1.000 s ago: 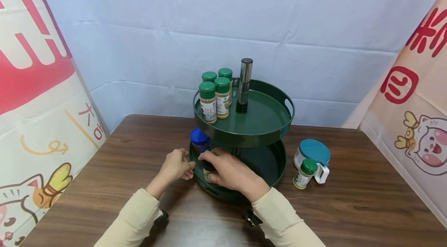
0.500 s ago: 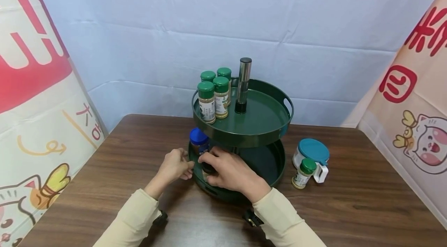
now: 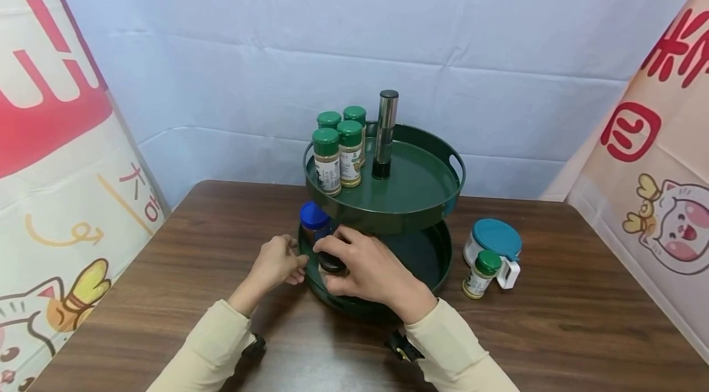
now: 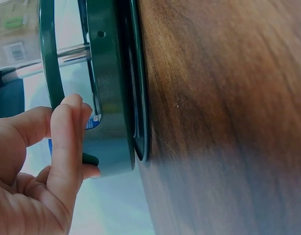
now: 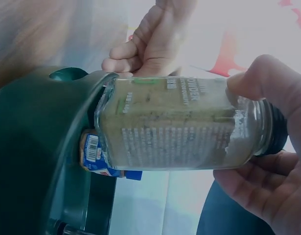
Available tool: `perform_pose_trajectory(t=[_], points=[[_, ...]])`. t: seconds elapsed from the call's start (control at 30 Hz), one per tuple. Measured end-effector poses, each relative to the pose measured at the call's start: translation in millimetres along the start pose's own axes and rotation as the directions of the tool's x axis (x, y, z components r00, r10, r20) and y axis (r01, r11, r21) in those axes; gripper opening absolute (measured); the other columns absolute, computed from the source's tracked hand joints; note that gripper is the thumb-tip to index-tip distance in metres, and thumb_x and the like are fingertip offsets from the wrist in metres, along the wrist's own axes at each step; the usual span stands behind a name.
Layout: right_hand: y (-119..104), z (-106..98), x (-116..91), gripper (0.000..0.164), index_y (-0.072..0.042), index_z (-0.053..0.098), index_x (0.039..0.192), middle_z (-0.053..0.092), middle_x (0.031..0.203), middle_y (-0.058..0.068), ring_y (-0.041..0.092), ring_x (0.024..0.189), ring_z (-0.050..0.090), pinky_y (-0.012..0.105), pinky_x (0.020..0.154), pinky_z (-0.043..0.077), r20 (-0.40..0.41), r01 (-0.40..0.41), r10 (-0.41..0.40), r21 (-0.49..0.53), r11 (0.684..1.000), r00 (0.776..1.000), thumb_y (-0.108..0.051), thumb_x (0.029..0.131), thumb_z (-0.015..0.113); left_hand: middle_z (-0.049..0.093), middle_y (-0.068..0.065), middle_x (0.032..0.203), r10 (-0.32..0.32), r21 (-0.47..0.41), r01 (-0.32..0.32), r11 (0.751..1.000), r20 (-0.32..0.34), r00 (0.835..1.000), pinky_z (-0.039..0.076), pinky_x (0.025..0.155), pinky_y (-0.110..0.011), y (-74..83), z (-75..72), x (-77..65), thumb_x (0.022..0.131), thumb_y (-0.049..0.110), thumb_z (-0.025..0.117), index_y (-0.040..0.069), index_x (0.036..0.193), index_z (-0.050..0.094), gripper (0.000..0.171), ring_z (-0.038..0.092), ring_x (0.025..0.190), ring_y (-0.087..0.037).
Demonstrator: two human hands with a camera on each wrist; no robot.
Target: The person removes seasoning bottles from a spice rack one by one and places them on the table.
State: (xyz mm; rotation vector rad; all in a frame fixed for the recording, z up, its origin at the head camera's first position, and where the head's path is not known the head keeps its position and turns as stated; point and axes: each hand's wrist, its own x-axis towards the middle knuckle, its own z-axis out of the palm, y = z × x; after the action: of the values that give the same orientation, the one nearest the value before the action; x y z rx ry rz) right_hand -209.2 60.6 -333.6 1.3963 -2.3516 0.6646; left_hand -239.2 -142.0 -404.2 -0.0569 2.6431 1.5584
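Observation:
My right hand (image 3: 368, 272) grips a clear square spice jar (image 5: 174, 125) of tan powder around its black lid (image 3: 331, 263). In the right wrist view, the jar's base overlaps the rim of the lower tray (image 5: 37, 112) of a dark green two-tier rack. Thumb and fingers of my left hand (image 3: 274, 261) pinch that lower tray's rim on its left side, by the cut-out handle seen in the left wrist view. Beside the held jar, inside the lower tray, stands a blue-lidded jar (image 3: 314, 220) with brown contents.
Several green-capped spice jars (image 3: 328, 170) stand on the left of the upper tray (image 3: 412, 180), beside a metal post (image 3: 386, 133). To the right, a teal-lidded white container (image 3: 496, 238) with a handle and another green-capped jar (image 3: 479, 278) sit on the wooden table (image 3: 581, 306).
My right hand has risen slightly with the black-lidded jar over the lower tray. The left hand has kept its place at the rim.

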Motion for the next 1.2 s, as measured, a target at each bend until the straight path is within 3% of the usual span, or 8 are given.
perform_pose_trajectory(t=[0.23, 0.47, 0.8, 1.2], points=[[-3, -4, -4, 0.034, -0.013, 0.062, 0.111, 0.053, 0.091, 0.003, 0.008, 0.070, 0.045, 0.024, 0.057, 0.045, -0.017, 0.056, -0.057, -0.059, 0.997, 0.998, -0.018, 0.078, 0.067, 0.060, -0.011, 0.058, 0.006, 0.000, -0.006, 1.000, -0.006, 1.000, 0.054, 0.043, -0.030, -1.2, -0.4, 0.3, 0.078, 0.002, 0.062, -0.015, 0.118, 0.046, 0.046, 0.060, 0.047, -0.020], [-10, -19, -9, 0.035, -0.014, 0.061, 0.113, 0.054, 0.095, 0.001, 0.008, 0.078, 0.044, 0.025, 0.061, 0.045, 0.006, 0.047, -0.047, -0.030, 0.998, 0.999, -0.018, 0.078, 0.066, 0.061, -0.011, 0.058, 0.004, 0.002, -0.004, 1.000, -0.011, 1.000, 0.054, 0.042, -0.030, -0.7, -0.6, 0.1, 0.077, 0.002, 0.062, -0.015, 0.117, 0.046, 0.046, 0.060, 0.047, -0.020], [-11, -38, -20, 0.035, -0.014, 0.060, 0.111, 0.057, 0.099, -0.002, 0.006, 0.077, 0.046, 0.025, 0.062, 0.047, 0.113, -0.050, 0.047, 0.024, 0.998, 0.993, -0.014, 0.076, 0.066, 0.061, -0.010, 0.059, 0.005, 0.008, -0.005, 1.000, -0.001, 1.000, 0.054, 0.043, -0.029, -1.0, -0.7, -0.8, 0.078, 0.003, 0.063, -0.015, 0.119, 0.045, 0.048, 0.060, 0.047, -0.020], [-4, -55, -35, 0.035, -0.015, 0.058, 0.106, 0.056, 0.096, -0.002, 0.009, 0.073, 0.045, 0.026, 0.060, 0.044, 0.208, -0.188, 0.177, 0.034, 0.982, 0.962, -0.014, 0.072, 0.067, 0.062, -0.011, 0.060, -0.019, 0.004, 0.018, 1.000, 0.017, 1.000, 0.054, 0.045, -0.030, 0.5, -0.6, -1.5, 0.080, 0.003, 0.063, -0.015, 0.120, 0.044, 0.047, 0.060, 0.049, -0.020]])
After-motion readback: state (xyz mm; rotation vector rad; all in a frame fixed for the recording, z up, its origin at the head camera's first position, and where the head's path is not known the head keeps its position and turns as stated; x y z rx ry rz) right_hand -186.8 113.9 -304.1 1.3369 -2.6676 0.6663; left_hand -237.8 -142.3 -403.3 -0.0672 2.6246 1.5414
